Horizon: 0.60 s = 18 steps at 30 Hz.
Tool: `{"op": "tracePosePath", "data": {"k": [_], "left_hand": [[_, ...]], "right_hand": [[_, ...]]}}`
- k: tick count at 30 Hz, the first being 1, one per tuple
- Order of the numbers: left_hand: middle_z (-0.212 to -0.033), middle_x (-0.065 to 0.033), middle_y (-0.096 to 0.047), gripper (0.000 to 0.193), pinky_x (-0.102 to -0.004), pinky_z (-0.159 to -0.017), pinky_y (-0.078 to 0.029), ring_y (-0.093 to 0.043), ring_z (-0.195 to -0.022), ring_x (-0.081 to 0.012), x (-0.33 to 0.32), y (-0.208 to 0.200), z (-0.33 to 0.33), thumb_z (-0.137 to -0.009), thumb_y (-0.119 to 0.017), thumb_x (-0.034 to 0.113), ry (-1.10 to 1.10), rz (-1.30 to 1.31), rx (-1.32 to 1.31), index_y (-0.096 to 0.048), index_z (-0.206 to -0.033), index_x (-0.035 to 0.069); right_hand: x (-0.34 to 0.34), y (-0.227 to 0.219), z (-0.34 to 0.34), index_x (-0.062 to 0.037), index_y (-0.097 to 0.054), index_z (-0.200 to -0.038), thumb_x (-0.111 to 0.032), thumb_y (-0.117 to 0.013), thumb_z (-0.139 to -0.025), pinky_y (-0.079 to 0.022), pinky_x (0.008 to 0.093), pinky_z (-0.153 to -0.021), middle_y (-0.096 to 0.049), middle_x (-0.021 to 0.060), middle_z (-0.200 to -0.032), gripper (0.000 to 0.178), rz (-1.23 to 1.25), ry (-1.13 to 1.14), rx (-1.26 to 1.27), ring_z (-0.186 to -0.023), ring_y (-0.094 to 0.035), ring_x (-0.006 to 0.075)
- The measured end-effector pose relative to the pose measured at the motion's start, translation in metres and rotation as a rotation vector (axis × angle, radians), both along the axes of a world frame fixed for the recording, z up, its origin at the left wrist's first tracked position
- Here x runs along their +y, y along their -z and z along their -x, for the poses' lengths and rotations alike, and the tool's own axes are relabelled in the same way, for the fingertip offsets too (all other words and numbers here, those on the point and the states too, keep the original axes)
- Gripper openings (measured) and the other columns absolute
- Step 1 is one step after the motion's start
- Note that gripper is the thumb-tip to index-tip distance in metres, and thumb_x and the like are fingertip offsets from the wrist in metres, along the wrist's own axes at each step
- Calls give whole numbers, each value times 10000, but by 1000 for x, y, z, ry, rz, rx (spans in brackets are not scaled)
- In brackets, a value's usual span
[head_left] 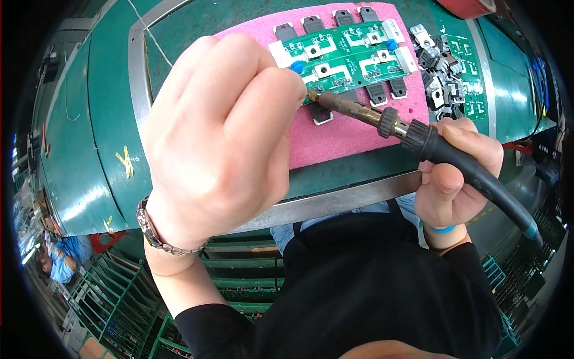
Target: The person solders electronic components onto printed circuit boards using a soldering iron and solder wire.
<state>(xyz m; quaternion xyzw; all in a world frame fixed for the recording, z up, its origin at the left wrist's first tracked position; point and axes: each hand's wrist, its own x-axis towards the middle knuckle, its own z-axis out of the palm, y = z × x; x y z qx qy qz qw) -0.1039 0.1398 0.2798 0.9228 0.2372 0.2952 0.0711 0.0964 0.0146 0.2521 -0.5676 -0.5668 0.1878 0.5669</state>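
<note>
My right hand is wrapped round the black handle of a soldering iron. The iron's tip meets the near left edge of a green circuit board, right beside my left fingertips. My left hand is closed in a pinch there, covering the board's left corner. A thin strand of solder wire runs from the far edge in behind that hand; the pinched end is hidden. Black transistors stick out along both long sides of the board, which rests on a pink foam pad.
Right of the foam lie a heap of loose transistors and more green boards. A red round object stands at the far right. A metal strip edges the green bench. Green racks and another person are at lower left.
</note>
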Motion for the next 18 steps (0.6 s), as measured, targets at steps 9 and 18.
{"op": "tracePosePath", "data": {"k": [9,18], "left_hand": [[-795,-57,-595,86,-209,-576,-408,-512,-671,-118,17,-6,-3,-787,-662,-73,-111,30,-223,-628,-831,-6],[-788,-92,-609,58,-324,-635,-495,-612,-705,-215,28,9,1,-851,-639,56,-218,169,-605,-597,-886,38]], "right_hand": [[16,5,-15,35,-504,-1104,-443,-600,-922,-372,175,-523,-556,89,-785,521,-119,-105,-57,-589,-437,63],[-9,29,-23,53,-490,-1139,-346,-466,-1017,-463,234,-669,-542,151,-988,418,-203,261,19,-775,-531,160]]}}
